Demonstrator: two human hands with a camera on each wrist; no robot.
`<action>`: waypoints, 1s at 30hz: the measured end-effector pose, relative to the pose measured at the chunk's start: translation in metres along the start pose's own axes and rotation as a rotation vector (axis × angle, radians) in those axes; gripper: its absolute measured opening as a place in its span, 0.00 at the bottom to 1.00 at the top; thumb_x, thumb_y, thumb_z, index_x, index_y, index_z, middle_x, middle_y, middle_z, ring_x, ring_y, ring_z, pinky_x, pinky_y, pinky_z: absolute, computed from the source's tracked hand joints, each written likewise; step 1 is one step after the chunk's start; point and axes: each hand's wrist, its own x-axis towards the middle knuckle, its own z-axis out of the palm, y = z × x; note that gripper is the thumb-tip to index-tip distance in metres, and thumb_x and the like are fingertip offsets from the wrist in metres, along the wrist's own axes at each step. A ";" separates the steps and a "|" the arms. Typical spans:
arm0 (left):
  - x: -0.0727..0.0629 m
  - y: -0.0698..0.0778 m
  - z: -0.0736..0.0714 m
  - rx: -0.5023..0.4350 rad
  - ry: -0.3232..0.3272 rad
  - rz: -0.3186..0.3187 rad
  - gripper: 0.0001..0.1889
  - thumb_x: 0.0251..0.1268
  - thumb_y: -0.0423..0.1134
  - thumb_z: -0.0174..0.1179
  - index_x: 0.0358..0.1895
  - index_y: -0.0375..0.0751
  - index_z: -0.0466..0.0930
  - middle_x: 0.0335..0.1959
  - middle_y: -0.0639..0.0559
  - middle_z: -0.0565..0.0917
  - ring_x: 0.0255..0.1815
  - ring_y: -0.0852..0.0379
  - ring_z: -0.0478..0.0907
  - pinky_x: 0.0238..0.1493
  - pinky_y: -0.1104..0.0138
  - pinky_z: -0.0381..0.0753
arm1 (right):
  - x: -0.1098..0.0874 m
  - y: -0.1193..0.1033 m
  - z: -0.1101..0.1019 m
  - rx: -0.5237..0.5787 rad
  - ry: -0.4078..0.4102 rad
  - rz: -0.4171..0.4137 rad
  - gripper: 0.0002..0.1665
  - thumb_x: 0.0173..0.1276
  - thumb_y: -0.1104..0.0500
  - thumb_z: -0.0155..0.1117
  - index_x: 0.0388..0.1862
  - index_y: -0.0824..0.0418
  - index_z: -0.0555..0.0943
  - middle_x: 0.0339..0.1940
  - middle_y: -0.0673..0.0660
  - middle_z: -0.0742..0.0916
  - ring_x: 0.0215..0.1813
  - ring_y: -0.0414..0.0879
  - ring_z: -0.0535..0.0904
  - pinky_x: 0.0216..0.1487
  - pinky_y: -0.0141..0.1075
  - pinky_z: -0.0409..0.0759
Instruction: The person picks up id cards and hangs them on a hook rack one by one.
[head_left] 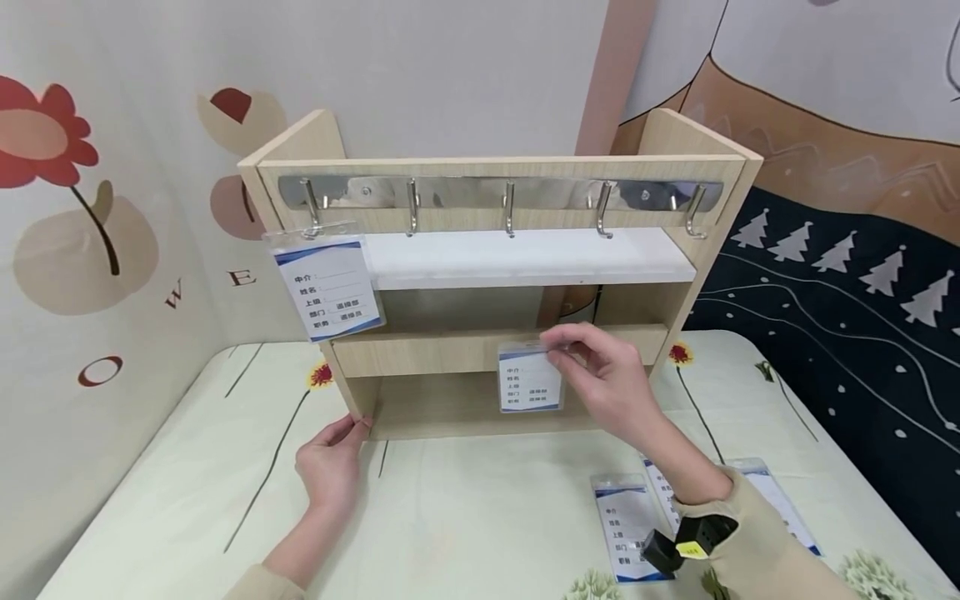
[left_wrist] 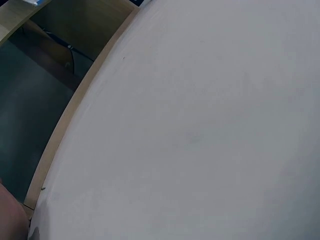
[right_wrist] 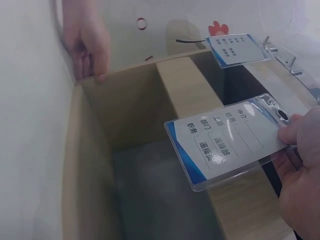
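A wooden shelf rack (head_left: 427,357) stands upright with a metal hook strip (head_left: 457,192) across its upper front. My right hand (head_left: 600,375) pinches the top edge of a clear-sleeved name badge (right_wrist: 220,142) between thumb and fingers. That badge is in front of the rack's middle board, below the hooks, its printed side toward me. Another name badge (head_left: 330,287) hangs a little tilted from the leftmost hook (head_left: 311,208). Down at the rack's lower left corner, my left hand (head_left: 330,467) grips the side panel's edge with curled fingers.
Several more badges (head_left: 626,525) lie on the patterned cloth (head_left: 465,517) at the lower right, partly hidden behind my right forearm. The other hooks (head_left: 510,208) carry nothing. A white shelf board (head_left: 532,257) sits behind the hooks. Printed curtains (head_left: 480,75) stand behind the rack.
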 end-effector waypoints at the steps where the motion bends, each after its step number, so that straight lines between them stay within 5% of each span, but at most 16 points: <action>1: 0.000 0.000 -0.001 0.002 -0.003 -0.002 0.16 0.66 0.34 0.70 0.52 0.27 0.86 0.48 0.35 0.87 0.33 0.82 0.79 0.37 0.82 0.80 | 0.002 -0.001 0.001 0.006 0.011 0.000 0.18 0.62 0.82 0.66 0.48 0.70 0.84 0.45 0.61 0.89 0.47 0.43 0.83 0.54 0.29 0.82; 11: 0.000 0.000 -0.001 0.017 -0.009 0.001 0.16 0.66 0.35 0.70 0.52 0.28 0.86 0.49 0.34 0.87 0.32 0.82 0.79 0.36 0.82 0.80 | 0.023 -0.007 0.015 0.061 0.119 0.013 0.15 0.65 0.81 0.65 0.49 0.71 0.84 0.44 0.62 0.89 0.43 0.42 0.82 0.47 0.28 0.82; 30: 0.000 0.002 0.000 -0.003 -0.010 0.006 0.16 0.66 0.33 0.69 0.52 0.26 0.86 0.47 0.34 0.87 0.32 0.81 0.80 0.36 0.82 0.80 | 0.045 -0.018 0.034 0.205 0.113 -0.020 0.16 0.64 0.82 0.63 0.49 0.75 0.83 0.45 0.66 0.88 0.45 0.42 0.84 0.45 0.30 0.83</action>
